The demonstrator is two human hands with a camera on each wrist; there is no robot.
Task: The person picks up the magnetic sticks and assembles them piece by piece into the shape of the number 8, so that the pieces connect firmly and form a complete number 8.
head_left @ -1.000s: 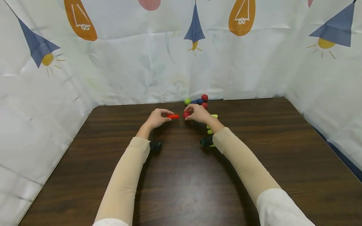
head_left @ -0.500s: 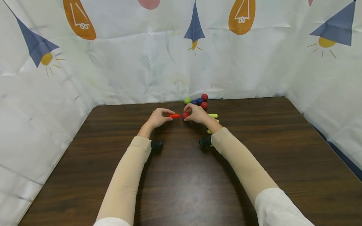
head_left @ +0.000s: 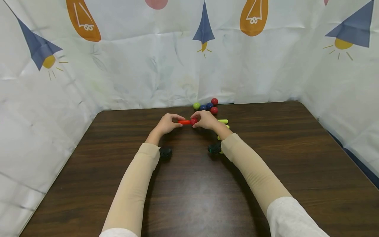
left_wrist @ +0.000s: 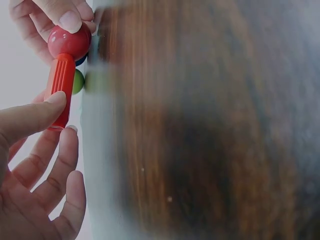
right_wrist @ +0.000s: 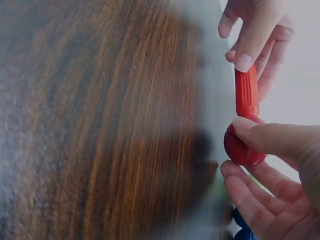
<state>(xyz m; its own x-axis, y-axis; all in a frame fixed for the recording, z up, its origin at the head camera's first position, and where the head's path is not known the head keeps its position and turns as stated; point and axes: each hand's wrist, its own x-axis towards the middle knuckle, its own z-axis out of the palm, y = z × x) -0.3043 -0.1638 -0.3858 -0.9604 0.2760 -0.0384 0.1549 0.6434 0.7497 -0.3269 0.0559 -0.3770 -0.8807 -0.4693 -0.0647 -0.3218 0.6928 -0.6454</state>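
Observation:
Above the far part of the table, my left hand (head_left: 167, 123) pinches a red ribbed rod (left_wrist: 61, 80) between thumb and fingers. My right hand (head_left: 205, 119) grips a red ball (right_wrist: 244, 147) with its thumb on one side and fingers on the other. In both wrist views the rod's end meets the ball, and the two lie in one line. Beyond the right hand, a green ball (head_left: 196, 106), blue balls (head_left: 209, 105) and red balls (head_left: 214, 110) sit grouped near the table's back edge.
Several yellow-green rods (head_left: 223, 121) lie on the brown wooden table (head_left: 189, 191) by the right forearm, partly hidden by it. A white patterned cloth (head_left: 133, 72) hangs behind the table and along its sides. Dark wrist devices (head_left: 214, 148) are worn under both wrists.
My left hand has moved a little right with the red rod, and the gap to the red ball has closed. The right hand has shifted slightly left, still gripping the ball.

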